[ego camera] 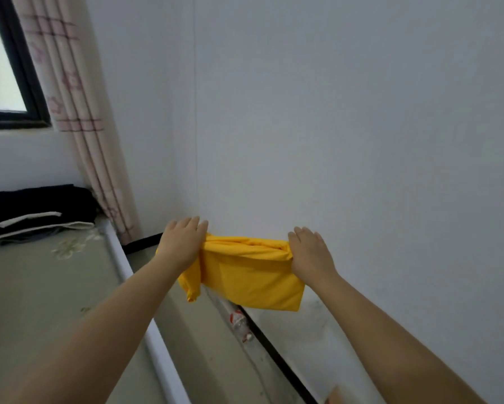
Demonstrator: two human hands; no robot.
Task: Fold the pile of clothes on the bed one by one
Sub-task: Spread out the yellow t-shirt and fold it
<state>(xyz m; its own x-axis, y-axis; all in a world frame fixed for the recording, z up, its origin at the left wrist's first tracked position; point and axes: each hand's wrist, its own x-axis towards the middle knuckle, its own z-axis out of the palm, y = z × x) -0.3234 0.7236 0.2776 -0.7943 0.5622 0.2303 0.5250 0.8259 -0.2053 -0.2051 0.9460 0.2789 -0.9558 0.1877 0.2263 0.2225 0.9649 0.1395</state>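
head view: 1 folded yellow garment (250,275) held up in air w/ 2 hands, over gap btwn bed (40,287) & wall. left hand (182,243) grips its left end, right hand (310,252) its right end. 1 dark folded stack (37,212) on bed's far corner, by 1 curtain (78,112).

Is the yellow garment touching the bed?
Apart. The head view shows the yellow garment held up by both hands before the wall, beyond the bed edge.
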